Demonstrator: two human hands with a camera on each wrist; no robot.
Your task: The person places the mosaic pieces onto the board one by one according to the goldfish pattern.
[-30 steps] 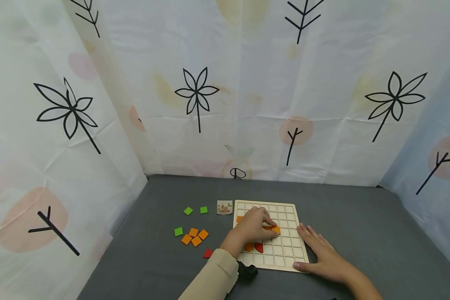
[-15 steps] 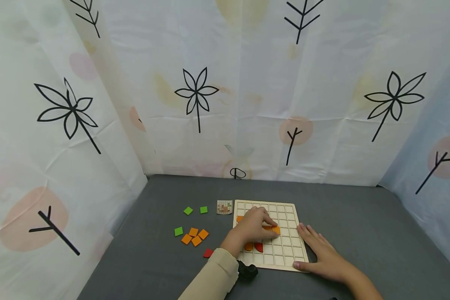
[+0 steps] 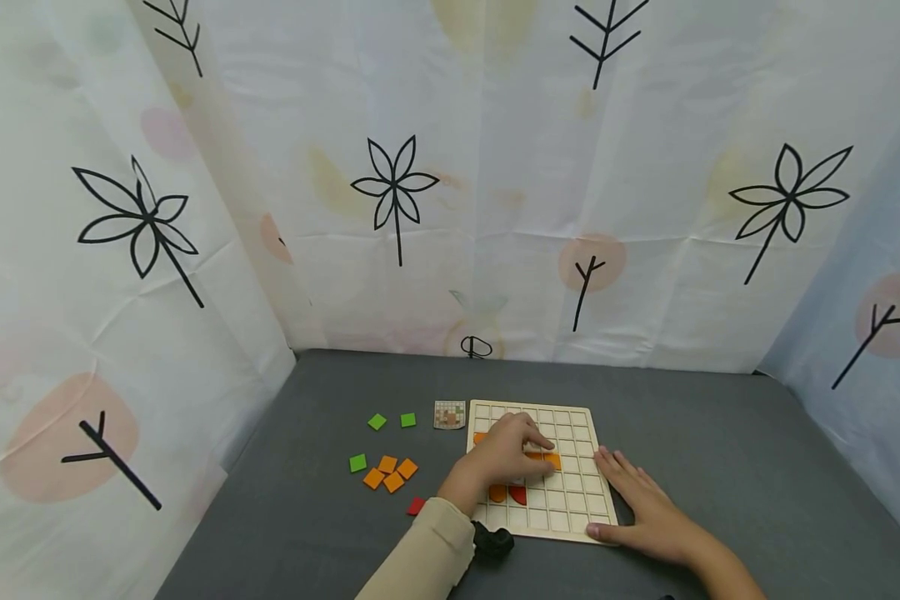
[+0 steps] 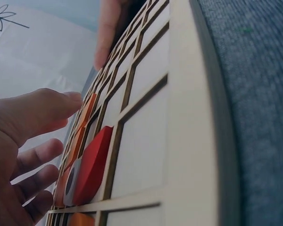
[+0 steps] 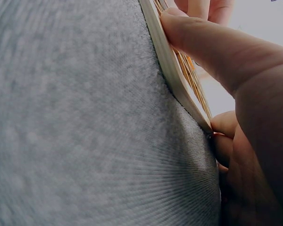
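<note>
A pale wooden grid board (image 3: 576, 502) lies on the dark grey cloth. Over its left half hovers my left hand (image 3: 498, 454), thumb and index finger apart around an orange square tile (image 3: 553, 461). The left wrist view shows the thumb close by the orange tile (image 4: 88, 109), with no tile visibly pinched. Below that hand a red piece (image 4: 94, 165) sits in the grid beside a white piece (image 4: 71, 181) with a dark spot. My right hand (image 3: 645, 512) rests along the board's right edge; its thumb (image 5: 198, 35) presses on the rim. The left palm hides several cells.
Left of the board lie green tiles (image 3: 408, 420), several loose orange tiles (image 3: 393, 482) and a red piece (image 3: 416, 506) partly behind the left sleeve. A small pattern card (image 3: 449, 415) is at the board's far left corner. Patterned fabric (image 3: 450, 250) hangs behind.
The left thumb has drawn slightly left, off the orange tile, so more of that tile shows. The right hand and the board have stayed in place.
</note>
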